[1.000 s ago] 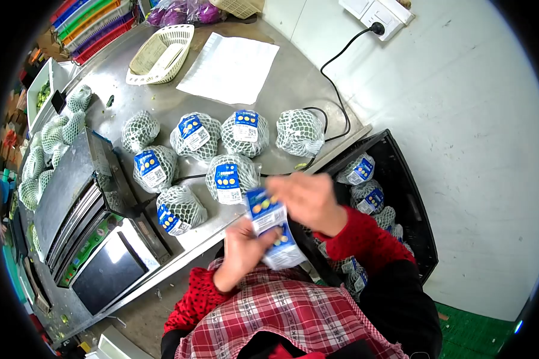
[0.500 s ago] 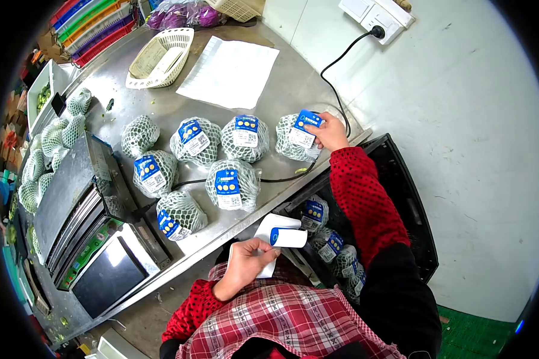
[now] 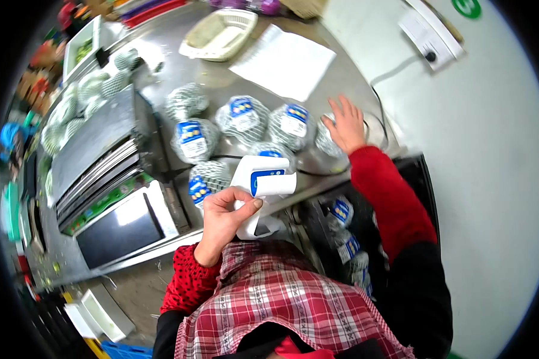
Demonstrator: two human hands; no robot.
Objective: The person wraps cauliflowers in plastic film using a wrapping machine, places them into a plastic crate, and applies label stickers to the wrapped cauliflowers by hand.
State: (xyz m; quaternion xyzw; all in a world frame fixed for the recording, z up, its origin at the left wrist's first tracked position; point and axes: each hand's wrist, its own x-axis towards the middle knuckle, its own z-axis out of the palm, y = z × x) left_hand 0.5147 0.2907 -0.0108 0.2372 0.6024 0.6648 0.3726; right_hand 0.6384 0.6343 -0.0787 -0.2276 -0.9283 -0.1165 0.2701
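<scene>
My left hand pinches a curled strip of white-backed blue labels in front of the table's near edge. At the right end of the table my right hand, fingers spread, rests over a net-wrapped round item, hiding much of it. Left of it sit more netted items with blue and white labels, among them one nearby and another further left. The strip partly covers a labelled item. A netted item at the back left shows no label.
A scale-like machine stands on the left of the metal table, with netted items behind it. A cream basket and white sheet lie at the back. A black crate holds labelled items at lower right, beside the wall.
The view has shifted, moving the table's contents rightward and upward. My right hand has opened from its pinch on a label over the rightmost item. My left hand still holds the strip, now higher.
</scene>
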